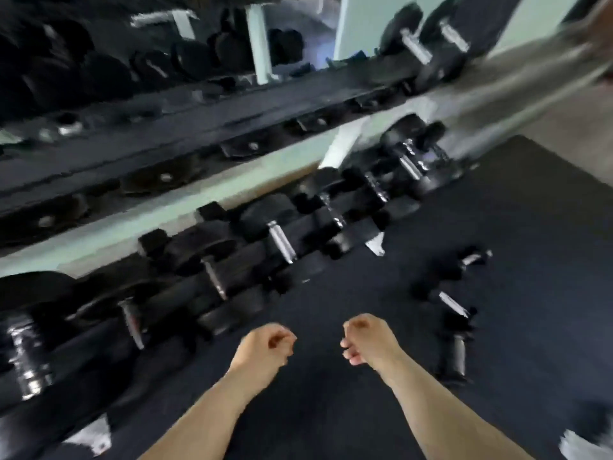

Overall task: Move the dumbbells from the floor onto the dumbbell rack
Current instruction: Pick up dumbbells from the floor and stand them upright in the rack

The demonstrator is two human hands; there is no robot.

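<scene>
The picture is blurred by motion. Three small black dumbbells lie on the dark floor mat to my right: one (pixel 471 260) farthest off, one (pixel 447 302) in the middle, one (pixel 456 355) nearest. The black dumbbell rack (pixel 205 127) runs diagonally across the left and top; its lower tier holds several dumbbells (pixel 282 239) with chrome handles. My left hand (pixel 265 350) and my right hand (pixel 368 340) hover side by side over the mat, both curled into loose fists with nothing in them, left of the floor dumbbells.
A mirror (pixel 99 54) behind the rack reflects more weights. Two dumbbells (pixel 428 44) sit on the upper tier at the right end. The dark mat (pixel 530 227) ends against grey flooring (pixel 570 127) at the upper right. White rack feet (pixel 93 436) show at the bottom left.
</scene>
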